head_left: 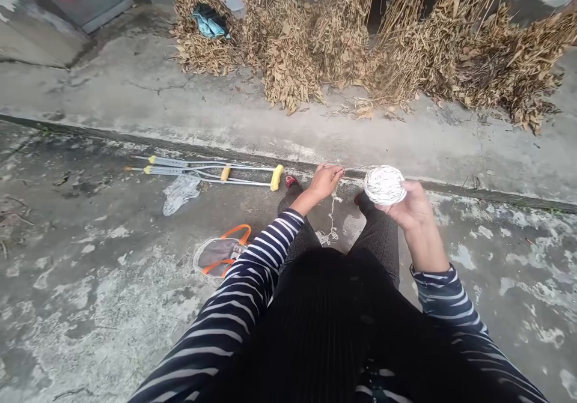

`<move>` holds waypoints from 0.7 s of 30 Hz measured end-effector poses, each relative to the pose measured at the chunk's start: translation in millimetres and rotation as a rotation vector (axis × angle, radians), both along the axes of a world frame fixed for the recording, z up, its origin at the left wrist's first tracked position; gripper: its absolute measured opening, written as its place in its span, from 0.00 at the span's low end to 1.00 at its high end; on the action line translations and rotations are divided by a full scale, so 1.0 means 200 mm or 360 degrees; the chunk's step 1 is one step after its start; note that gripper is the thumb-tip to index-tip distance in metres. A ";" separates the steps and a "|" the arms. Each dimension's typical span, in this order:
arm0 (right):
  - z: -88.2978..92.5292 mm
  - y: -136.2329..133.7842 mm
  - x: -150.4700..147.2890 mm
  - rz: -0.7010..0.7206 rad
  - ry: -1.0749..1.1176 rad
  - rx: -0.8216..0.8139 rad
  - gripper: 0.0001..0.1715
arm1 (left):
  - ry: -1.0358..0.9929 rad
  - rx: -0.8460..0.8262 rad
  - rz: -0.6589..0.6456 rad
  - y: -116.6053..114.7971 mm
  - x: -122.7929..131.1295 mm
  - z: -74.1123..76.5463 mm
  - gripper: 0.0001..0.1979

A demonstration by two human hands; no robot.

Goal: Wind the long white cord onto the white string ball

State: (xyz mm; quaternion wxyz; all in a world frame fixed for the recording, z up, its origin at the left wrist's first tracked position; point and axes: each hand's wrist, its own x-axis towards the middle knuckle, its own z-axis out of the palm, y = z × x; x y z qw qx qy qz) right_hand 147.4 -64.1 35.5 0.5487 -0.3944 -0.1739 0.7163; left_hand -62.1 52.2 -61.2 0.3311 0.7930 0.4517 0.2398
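My right hand (412, 206) grips a ball of white string (384, 185), its fingers around the ball's right side. To the left, my left hand (325, 179) is closed in a pinch on the string. A thin strand runs between the ball and my left fingertips. Below that hand, a loose white length of string (332, 217) hangs down and lies in a small tangle on the ground between my feet. Both hands are in front of my body at about the same height, apart from each other.
A low concrete step edge (216, 149) crosses ahead. Bundles of dry stalks (342, 48) lean along the wall. On the left lie crutches (252, 167) with yellow pads, a clear plastic bag (181, 194) and a bag with orange handles (214, 255).
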 end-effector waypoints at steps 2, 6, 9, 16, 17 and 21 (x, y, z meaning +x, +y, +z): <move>0.04 -0.01 -0.01 0.0015 0.0011 0.0077 0.33 | 0.0083 -0.0039 0.0015 -0.03 -0.01 -0.06 0.16; 0.21 0.00 -0.05 0.0030 -0.0075 0.0261 0.33 | 0.0087 -0.0136 0.0009 -0.07 0.02 -0.17 0.16; 0.36 0.03 -0.08 0.0007 -0.0151 0.0440 0.31 | 0.0033 -0.0261 0.0049 -0.10 0.03 -0.24 0.16; 0.57 0.12 -0.17 -0.0038 -0.0227 0.0660 0.23 | 0.0037 -0.0485 0.0141 -0.12 -0.03 -0.43 0.15; 0.59 0.13 -0.18 -0.0050 -0.0224 0.0681 0.23 | 0.0034 -0.0523 0.0169 -0.12 -0.04 -0.46 0.15; 0.70 0.18 -0.19 -0.0052 -0.0243 0.0724 0.23 | -0.0014 -0.0676 0.0281 -0.14 -0.07 -0.55 0.13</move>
